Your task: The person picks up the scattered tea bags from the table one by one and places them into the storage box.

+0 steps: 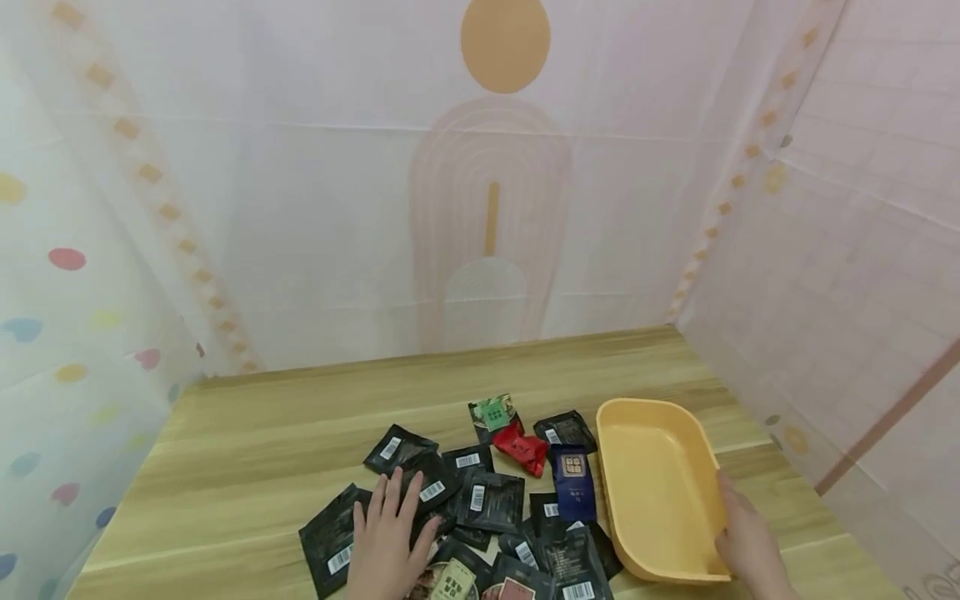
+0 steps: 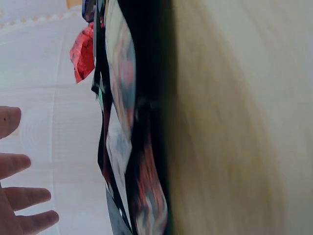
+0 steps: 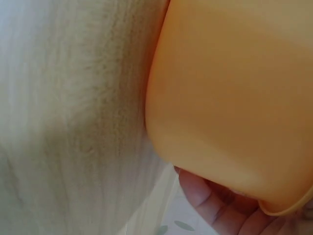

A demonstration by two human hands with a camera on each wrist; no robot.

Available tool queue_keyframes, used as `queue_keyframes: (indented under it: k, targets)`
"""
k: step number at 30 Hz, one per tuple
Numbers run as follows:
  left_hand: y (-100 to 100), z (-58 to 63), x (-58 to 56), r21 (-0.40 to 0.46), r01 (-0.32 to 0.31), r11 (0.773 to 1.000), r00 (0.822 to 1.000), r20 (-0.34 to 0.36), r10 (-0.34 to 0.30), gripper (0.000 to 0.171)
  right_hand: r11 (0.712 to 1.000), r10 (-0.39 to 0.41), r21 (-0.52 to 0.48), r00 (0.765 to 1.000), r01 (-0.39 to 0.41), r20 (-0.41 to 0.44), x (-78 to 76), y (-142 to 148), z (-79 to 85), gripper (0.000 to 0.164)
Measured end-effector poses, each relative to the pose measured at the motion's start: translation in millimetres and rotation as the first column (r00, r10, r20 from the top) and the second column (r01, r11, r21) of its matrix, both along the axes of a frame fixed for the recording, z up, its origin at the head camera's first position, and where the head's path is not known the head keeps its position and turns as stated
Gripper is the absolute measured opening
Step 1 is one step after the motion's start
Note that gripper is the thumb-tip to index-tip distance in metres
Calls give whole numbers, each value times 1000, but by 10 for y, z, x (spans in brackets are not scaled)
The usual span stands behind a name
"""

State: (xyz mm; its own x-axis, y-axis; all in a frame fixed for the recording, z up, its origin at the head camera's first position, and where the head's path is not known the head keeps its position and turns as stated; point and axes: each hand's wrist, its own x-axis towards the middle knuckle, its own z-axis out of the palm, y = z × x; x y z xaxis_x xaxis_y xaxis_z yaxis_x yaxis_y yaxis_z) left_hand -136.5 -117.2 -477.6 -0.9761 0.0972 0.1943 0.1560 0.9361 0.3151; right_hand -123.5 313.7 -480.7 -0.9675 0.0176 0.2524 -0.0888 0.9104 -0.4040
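Note:
My left hand (image 1: pixel 388 533), fingers spread and straight, is over the left part of a pile of small black packets (image 1: pixel 491 502) with white barcode labels. In the left wrist view its fingertips (image 2: pixel 29 197) stand apart from the packets (image 2: pixel 117 142). A larger black packet (image 1: pixel 330 533) lies at its left. At the right, my right hand (image 1: pixel 752 542) grips the right side of a yellow plastic tray (image 1: pixel 652 483). The right wrist view shows its fingers (image 3: pixel 195 188) curled against the outside of the tray's wall (image 3: pixel 230 98).
Behind the black packets lie a red wrapped piece (image 1: pixel 521 448) and a green-labelled packet (image 1: pixel 493 414). A dark blue sachet (image 1: pixel 573 483) rests near the tray's left side. The wooden tabletop (image 1: pixel 247 467) meets hanging printed cloths (image 1: pixel 330 208) at the back and sides.

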Motion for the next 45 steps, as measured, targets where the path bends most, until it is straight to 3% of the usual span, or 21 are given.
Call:
queue_keyframes:
  k: [5, 9, 13, 16, 19, 24, 28, 34, 40, 45]
  targets:
    - [-97, -16, -42, -8, 38, 999, 997, -62, -39, 51, 999, 38, -12, 999, -38, 36, 57, 14, 5, 72]
    - [-194, -19, -112, -19, 63, 998, 989, -130, -65, 49, 999, 48, -5, 999, -48, 16, 102, 9, -12, 72]
    - [-210, 58, -221, -26, 85, 996, 983, -164, -88, 47, 999, 48, -10, 999, -48, -16, 103, -20, -35, 72]
    - [-40, 157, -351, -16, 171, 985, 970, -171, -172, 47, 999, 41, -12, 998, -42, -51, 109, -46, -37, 71]
    - [252, 249, -485, -8, 297, 955, 942, -161, -294, 47, 999, 34, -11, 997, -35, -71, 93, -94, -38, 70]
    - [703, 266, -668, -47, 422, 906, 900, -99, -424, 49, 999, 19, -34, 998, -21, -63, 58, -226, -56, 69]
    - [871, 142, -836, -104, 432, 896, 900, -7, -435, 54, 998, 22, -57, 999, -24, -48, 21, -332, -75, 70]
    - [941, -103, -1063, -122, 429, 895, 902, 101, -419, 58, 999, -7, -53, 999, 4, -54, 21, -426, -121, 69]
    - [1056, -253, -1128, -105, 398, 911, 914, 131, -385, 47, 998, -39, -46, 998, 37, -46, 115, -439, -167, 70]
    - [1157, -264, -1145, -130, 351, 927, 934, 114, -338, 27, 998, -50, -29, 997, 49, -50, 175, -421, -161, 71]
